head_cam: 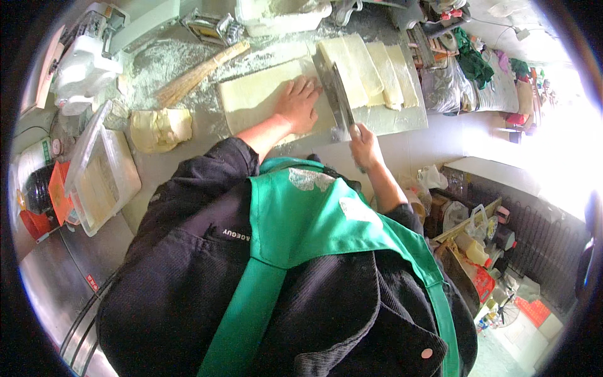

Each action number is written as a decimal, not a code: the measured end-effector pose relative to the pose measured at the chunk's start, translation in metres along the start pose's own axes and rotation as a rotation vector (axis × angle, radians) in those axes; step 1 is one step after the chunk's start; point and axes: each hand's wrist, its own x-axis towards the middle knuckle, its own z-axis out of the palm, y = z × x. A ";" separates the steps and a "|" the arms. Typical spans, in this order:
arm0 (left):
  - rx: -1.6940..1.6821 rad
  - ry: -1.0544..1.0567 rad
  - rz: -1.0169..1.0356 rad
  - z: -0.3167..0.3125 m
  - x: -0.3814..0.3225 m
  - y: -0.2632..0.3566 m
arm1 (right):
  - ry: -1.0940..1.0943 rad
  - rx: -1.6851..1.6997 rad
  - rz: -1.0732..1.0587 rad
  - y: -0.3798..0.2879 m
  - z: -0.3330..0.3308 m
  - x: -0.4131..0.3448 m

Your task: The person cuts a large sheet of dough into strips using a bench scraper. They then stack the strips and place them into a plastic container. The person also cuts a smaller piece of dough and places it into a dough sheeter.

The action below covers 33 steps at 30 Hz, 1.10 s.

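My left hand (300,104) lies flat, fingers spread, on a wide slab of pale dough sheet (254,96) on the floured worktop. In my right hand (366,146) is the handle of a large knife (340,92), whose long blade stands at the right edge of that slab. Just right of the blade, several cut strips of dough sheet (351,70) lie overlapping on a grey board (417,115). A lump of dough (161,129) rests on the worktop to the left of my left forearm.
A straw brush (202,73) lies behind the dough lump. A metal roller device (212,27) and a white tub (282,19) stand at the back. On the left are a white machine (87,70) and a clear plastic box (106,174) with its lid raised. Bags and bottles fill the lower right.
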 end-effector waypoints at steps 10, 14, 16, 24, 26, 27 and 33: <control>-1.178 -0.155 -0.787 0.028 0.086 0.032 | 0.114 0.504 0.080 0.029 -0.019 -0.069; -1.368 -0.113 -0.889 0.033 0.101 0.026 | 0.012 0.688 0.166 0.015 -0.027 -0.073; -1.248 -0.124 -0.849 0.027 0.101 0.019 | 0.002 0.639 0.112 0.010 -0.028 -0.077; -1.138 0.161 -0.967 -0.014 0.076 -0.030 | -0.084 0.713 0.044 0.014 -0.028 -0.082; -1.220 0.189 -1.067 -0.018 0.046 -0.036 | -0.083 0.665 0.079 0.016 -0.027 -0.074; -1.214 0.181 -1.122 -0.016 0.025 -0.034 | -0.101 0.690 0.107 0.015 -0.026 -0.068; -1.409 0.069 -1.027 0.018 -0.068 -0.017 | -0.087 0.325 0.050 -0.005 -0.001 -0.003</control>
